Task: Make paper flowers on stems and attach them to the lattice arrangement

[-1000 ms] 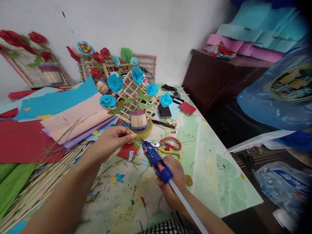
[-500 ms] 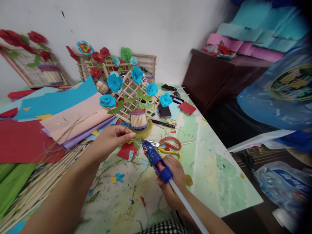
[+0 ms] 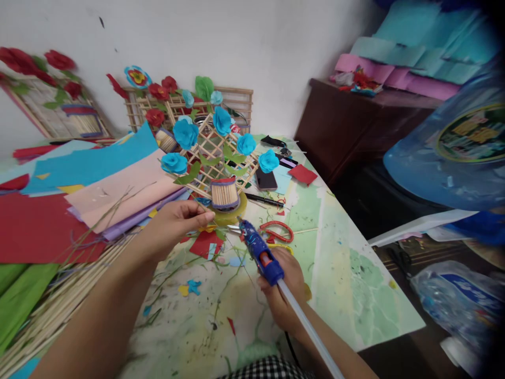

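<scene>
My right hand (image 3: 284,281) is wrapped around a blue hot glue gun (image 3: 258,252) with a long clear glue stick in its back end. The gun's nozzle points up and left, apart from my left fingers. My left hand (image 3: 183,223) is closed in a pinch; whatever is between thumb and forefinger is too small to make out. Just beyond it stands a lattice of thin sticks (image 3: 205,141) with blue paper flowers (image 3: 186,133), green leaves and a small stick basket (image 3: 224,193). A yellow tape roll (image 3: 232,213) lies at the basket's foot. Scissors (image 3: 278,230) lie partly behind the gun.
Coloured paper sheets (image 3: 43,226) and a bundle of thin sticks (image 3: 84,284) cover the left side. A phone (image 3: 266,179), a black pen (image 3: 264,200) and a red paper piece (image 3: 303,175) lie at the back right. The table edge (image 3: 355,210) runs along the right.
My right hand has moved the glue gun a little right and upward, so its nozzle is farther from my left fingers. My left hand has shifted slightly left and stays pinched.
</scene>
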Motion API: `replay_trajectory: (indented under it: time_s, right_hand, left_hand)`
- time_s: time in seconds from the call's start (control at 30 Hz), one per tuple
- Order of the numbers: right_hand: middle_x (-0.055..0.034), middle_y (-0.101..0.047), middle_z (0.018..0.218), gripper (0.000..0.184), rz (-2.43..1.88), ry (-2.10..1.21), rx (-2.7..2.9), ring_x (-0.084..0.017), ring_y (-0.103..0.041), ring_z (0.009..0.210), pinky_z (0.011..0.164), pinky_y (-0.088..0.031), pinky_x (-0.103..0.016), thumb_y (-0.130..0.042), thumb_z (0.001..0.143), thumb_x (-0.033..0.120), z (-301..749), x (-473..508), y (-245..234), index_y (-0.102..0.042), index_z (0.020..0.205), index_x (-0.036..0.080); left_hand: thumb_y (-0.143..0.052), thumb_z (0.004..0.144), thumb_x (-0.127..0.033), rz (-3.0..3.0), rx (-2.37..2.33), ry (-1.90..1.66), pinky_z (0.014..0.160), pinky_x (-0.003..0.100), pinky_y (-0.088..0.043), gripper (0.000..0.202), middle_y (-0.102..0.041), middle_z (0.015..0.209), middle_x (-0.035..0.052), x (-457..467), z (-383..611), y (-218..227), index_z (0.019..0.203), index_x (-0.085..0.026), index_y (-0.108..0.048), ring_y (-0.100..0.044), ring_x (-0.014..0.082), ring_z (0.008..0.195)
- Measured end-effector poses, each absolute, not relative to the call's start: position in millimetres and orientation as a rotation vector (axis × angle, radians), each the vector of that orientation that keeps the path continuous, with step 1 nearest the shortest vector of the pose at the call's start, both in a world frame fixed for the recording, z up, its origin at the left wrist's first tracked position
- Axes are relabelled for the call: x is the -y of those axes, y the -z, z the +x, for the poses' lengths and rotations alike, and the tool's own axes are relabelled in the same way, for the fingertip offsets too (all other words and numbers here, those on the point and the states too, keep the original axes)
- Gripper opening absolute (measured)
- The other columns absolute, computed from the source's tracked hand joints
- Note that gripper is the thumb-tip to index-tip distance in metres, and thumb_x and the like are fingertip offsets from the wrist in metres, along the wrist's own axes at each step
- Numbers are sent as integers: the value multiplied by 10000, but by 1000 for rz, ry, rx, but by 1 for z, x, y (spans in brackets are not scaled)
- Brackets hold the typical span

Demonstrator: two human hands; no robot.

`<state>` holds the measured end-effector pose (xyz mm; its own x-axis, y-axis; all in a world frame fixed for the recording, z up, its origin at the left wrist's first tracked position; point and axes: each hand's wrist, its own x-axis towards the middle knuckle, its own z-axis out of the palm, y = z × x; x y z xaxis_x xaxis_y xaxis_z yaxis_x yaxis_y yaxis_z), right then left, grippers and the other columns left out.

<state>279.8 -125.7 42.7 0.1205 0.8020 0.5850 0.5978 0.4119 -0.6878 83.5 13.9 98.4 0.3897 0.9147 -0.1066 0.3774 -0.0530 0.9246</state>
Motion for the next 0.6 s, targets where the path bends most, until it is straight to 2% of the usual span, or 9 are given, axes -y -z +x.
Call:
replay_trajectory:
  time_s: [0.13, 0.2, 0.33, 0.5, 0.6]
  right_hand:
    - [-50, -581, 730, 165, -1680, -86, 1556, -216, -503, 697, 629, -363, -329, -502, 841, 345, 305, 117, -44, -560, 827, 192]
    - [-91, -625, 811, 167, -1916, 17, 1561, -258, -519, 793, 709, -381, -367, -548, 817, 320, 320, 110, -43, -577, 895, 176]
    - [-101, -634, 755, 207, -2233, 66, 1619, -285, -532, 790, 729, -365, -384, -622, 787, 382, 336, 97, -34, -571, 764, 182]
    - [-129, -653, 817, 244, -2271, 38, 1727, -306, -561, 830, 734, -360, -390, -666, 761, 394, 334, 95, -30, -611, 820, 163]
    - [-163, -652, 878, 283, -2225, 113, 1778, -342, -553, 911, 798, -369, -440, -689, 748, 394, 330, 96, -52, -638, 852, 136]
  left_hand:
    - [-746, 641, -436, 1582, -1149, -697, 566, 242, -404, 291, -603, 614, -4, -17, 73, -105, 662, -159, -661, -507, 120, 580]
    - [-756, 630, -436, 1574, -1148, -702, 557, 239, -408, 290, -604, 601, -3, -18, 67, -111, 657, -162, -665, -510, 122, 573]
    - [-745, 640, -446, 1570, -1098, -712, 567, 246, -438, 294, -621, 600, 12, -15, 61, -122, 639, -162, -668, -530, 130, 573]
    - [-729, 636, -475, 1591, -1051, -755, 522, 247, -426, 321, -588, 558, 7, -8, 58, -133, 615, -168, -636, -496, 121, 520]
    - [-709, 649, -481, 1621, -1027, -757, 533, 246, -418, 327, -591, 586, 13, -4, 57, -137, 616, -166, -627, -495, 123, 540]
